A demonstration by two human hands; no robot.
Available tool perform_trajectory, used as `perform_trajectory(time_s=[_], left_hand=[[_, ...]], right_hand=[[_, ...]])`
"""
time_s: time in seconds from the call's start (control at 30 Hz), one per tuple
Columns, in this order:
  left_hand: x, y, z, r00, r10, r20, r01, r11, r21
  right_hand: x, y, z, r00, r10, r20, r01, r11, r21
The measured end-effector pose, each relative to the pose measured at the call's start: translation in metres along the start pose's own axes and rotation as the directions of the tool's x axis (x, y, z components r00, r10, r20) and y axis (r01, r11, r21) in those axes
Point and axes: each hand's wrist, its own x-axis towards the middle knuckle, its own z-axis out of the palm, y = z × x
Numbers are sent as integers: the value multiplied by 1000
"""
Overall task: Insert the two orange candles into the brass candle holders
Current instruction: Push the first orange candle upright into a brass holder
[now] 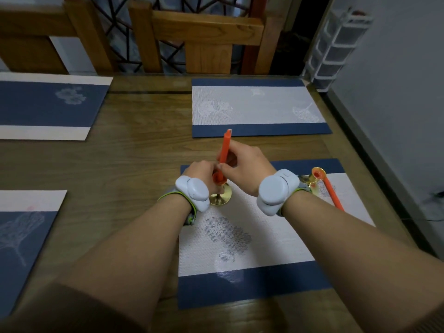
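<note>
The landmark here is the near placemat [252,248], a woven mat with a white middle, dark blue bands at its ends and a grey flower pattern made of small dots. It lies on a wooden table [144,150] whose top shines like glass.

At the far left corner of this mat stands a brass candle holder [222,194], with a round polished foot and a thin stem. A smooth orange candle [224,152], long and slim with a pale tip, stands almost upright with its lower end in the cup of the holder. The right hand [242,164] is closed around the middle of the candle. The left hand [200,170] is curled beside the top of the holder, but its fingers are hidden, so I cannot tell exactly what it grips. Both wrists carry rounded pale grey devices.

At the far right corner of the mat the second brass holder [317,179] shows a round gold dish with orange inside. The second orange candle [332,194] lies flat just beside it, pointing to the mat's right edge.

Beyond the mat lies another white and blue mat [257,109] with leaf figures; between them the wood is bare. Two blue mats lie well to the left. The table's right edge runs close to the mat's right side. No writing can be read.
</note>
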Motion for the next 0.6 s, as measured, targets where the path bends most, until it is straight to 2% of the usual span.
perform_trajectory(time_s=[0.23, 0.5, 0.6], left_hand=[[-1, 3, -8, 1000, -7, 6, 7, 999, 49], [1, 4, -41, 995, 15, -94, -17, 1000, -22], [10, 4, -49, 992, -16, -122, 13, 1000, -24]], right_hand=[[0, -6, -5, 999, 32, 11, -32, 999, 22], [23, -26, -23, 997, -28, -75, 30, 999, 31], [38, -30, -28, 993, -70, -92, 73, 997, 39]])
